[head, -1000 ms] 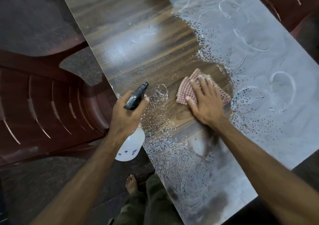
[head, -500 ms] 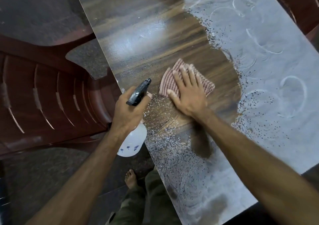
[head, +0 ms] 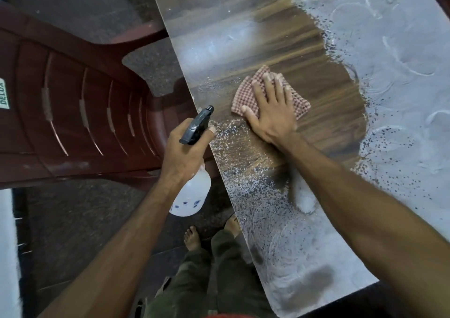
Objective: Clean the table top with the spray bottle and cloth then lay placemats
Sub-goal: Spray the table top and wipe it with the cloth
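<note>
The right hand (head: 272, 113) lies flat, fingers spread, pressing the checked cloth (head: 248, 93) onto the table top (head: 401, 122) to wipe; the left hand (head: 182, 152) grips the spray bottle (head: 194, 186) off the left edge, seemingly ready.

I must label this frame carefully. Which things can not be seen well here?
1. Spray bottle, head view: the left hand covers its neck and trigger.
2. Cloth: the flat right hand hides its middle.
3. Table: far and right ends cut off by the frame edges.
4. Placemats: none in view.
5. Chair: label cropped at the left edge.
</note>
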`<state>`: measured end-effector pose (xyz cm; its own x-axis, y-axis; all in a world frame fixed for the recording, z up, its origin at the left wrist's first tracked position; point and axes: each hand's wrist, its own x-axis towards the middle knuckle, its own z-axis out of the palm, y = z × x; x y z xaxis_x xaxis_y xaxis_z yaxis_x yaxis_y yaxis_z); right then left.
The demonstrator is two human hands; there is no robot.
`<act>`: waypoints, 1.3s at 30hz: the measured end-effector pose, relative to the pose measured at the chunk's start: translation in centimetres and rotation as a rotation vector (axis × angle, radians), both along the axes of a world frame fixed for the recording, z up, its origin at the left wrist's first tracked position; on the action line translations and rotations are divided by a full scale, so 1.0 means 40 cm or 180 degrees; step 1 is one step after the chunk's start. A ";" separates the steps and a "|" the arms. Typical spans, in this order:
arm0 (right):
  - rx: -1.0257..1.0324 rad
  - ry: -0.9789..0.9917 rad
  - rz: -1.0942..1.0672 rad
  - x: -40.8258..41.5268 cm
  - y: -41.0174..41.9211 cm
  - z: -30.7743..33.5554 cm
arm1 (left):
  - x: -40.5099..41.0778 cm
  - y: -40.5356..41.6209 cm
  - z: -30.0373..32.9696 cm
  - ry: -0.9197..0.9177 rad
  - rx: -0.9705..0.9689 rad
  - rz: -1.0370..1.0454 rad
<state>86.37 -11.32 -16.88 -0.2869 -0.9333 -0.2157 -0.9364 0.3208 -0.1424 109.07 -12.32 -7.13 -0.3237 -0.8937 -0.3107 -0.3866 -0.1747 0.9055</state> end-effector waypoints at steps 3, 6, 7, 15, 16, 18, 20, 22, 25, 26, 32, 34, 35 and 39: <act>0.0092 -0.0090 0.0434 0.094 0.082 0.009 | 0.021 0.003 0.003 0.0003 0.0024 0.0123; 0.0159 -0.0114 0.0725 0.099 0.186 0.013 | 0.054 -0.003 0.002 0.0031 0.0022 0.0180; 0.0144 -0.0090 0.0700 0.074 0.199 0.011 | 0.063 -0.004 -0.001 0.0043 0.0002 0.0182; -0.0135 -0.0015 0.0033 0.053 -0.079 0.002 | 0.120 -0.007 -0.013 -0.0020 -0.0127 0.0142; -0.0107 -0.0037 0.0164 0.083 -0.112 0.005 | 0.124 -0.005 -0.013 -0.0022 -0.0117 0.0137; -0.0032 -0.0051 0.0403 0.146 -0.149 0.008 | 0.130 -0.004 -0.013 -0.0041 -0.0110 0.0159; -0.0039 -0.0035 0.0600 0.203 -0.136 0.006 | 0.133 0.001 -0.008 -0.0029 -0.0130 0.0165; -0.0116 -0.0055 0.0852 0.244 -0.076 0.003 | 0.135 0.005 -0.005 -0.0004 -0.0156 0.0149; -0.0150 -0.0112 0.1270 0.259 0.056 -0.004 | 0.142 0.009 0.002 0.0028 -0.0159 0.0105; -0.0151 -0.0132 0.1321 0.249 0.095 -0.003 | 0.146 0.008 0.004 0.0048 -0.0169 0.0102; -0.0170 -0.0090 0.0528 0.159 0.112 0.002 | 0.182 0.016 0.015 0.0072 -0.0157 0.0109; -0.0167 -0.0051 0.0257 0.189 0.078 0.000 | 0.188 0.030 0.015 0.0058 -0.0143 0.0110; -0.0173 -0.0035 0.0184 0.210 0.071 -0.003 | 0.189 0.037 0.014 0.0032 -0.0139 0.0103; -0.0192 0.0000 0.0413 0.285 0.159 -0.009 | 0.189 0.062 0.022 0.0009 -0.0101 0.0012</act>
<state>97.77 -4.96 -17.23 -0.1630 -0.9739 -0.1581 -0.9694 0.1879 -0.1577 116.64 -9.84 -6.27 -0.3212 -0.9043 -0.2812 -0.3834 -0.1473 0.9118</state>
